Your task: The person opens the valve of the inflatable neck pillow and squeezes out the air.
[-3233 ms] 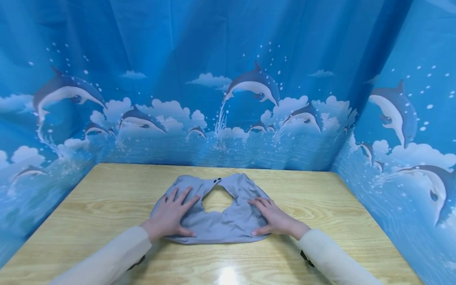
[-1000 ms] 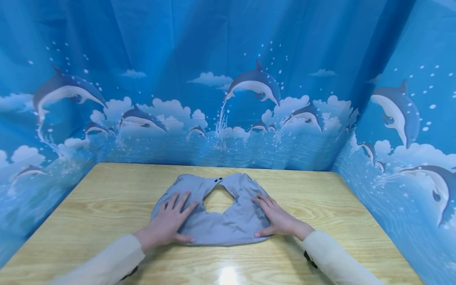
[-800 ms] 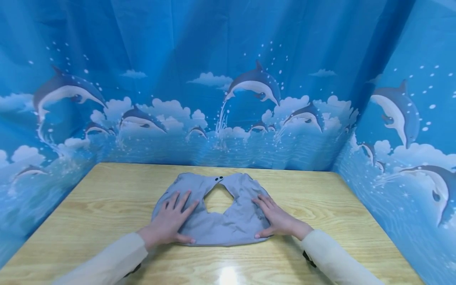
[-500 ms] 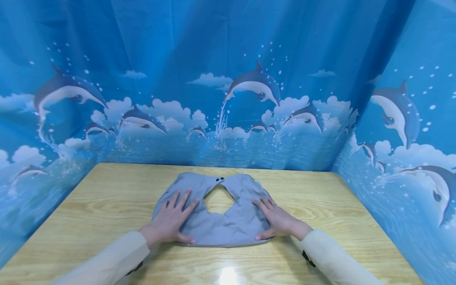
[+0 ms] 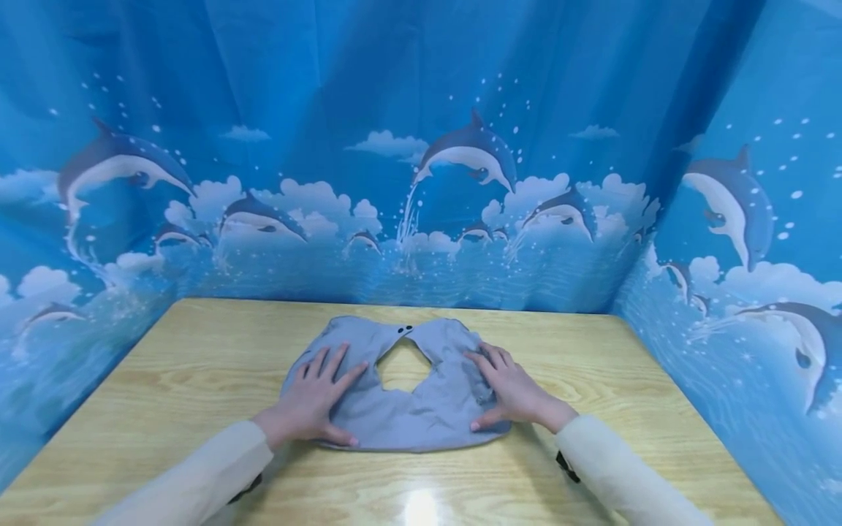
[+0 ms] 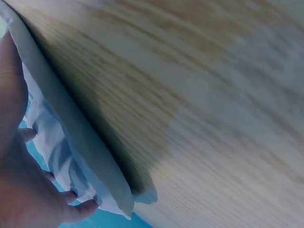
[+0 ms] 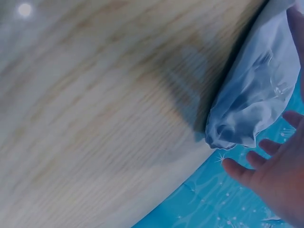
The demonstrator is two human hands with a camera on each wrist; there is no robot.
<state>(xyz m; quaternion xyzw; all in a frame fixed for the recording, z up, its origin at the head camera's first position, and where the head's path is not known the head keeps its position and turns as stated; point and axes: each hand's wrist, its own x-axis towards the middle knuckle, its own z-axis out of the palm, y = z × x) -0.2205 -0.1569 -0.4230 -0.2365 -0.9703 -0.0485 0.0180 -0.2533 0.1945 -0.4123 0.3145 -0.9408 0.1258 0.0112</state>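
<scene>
A grey cloth bib (image 5: 414,420) lies spread on the wooden table in the head view, with a neck hole in its middle and two dark snaps (image 5: 404,329) at the far edge. My left hand (image 5: 309,402) rests on its left side, fingers spread, thumb near the front edge. On the right side, my right hand (image 5: 516,391) is at the cloth with fingers extended and thumb near the front corner. The left wrist view shows the left fingertips (image 6: 88,207) against the fabric. In the right wrist view, the right fingers (image 7: 237,172) reach out beside the wrinkled cloth end (image 7: 237,118).
The wooden table (image 5: 197,365) extends around the cloth, with a bright light reflection near its front. A blue curtain (image 5: 316,263) printed with dolphins and clouds stands along the back and sides.
My right hand has shifted slightly up and right, and the bib's right end reaches a little farther right. The left hand has moved slightly, still on the cloth.
</scene>
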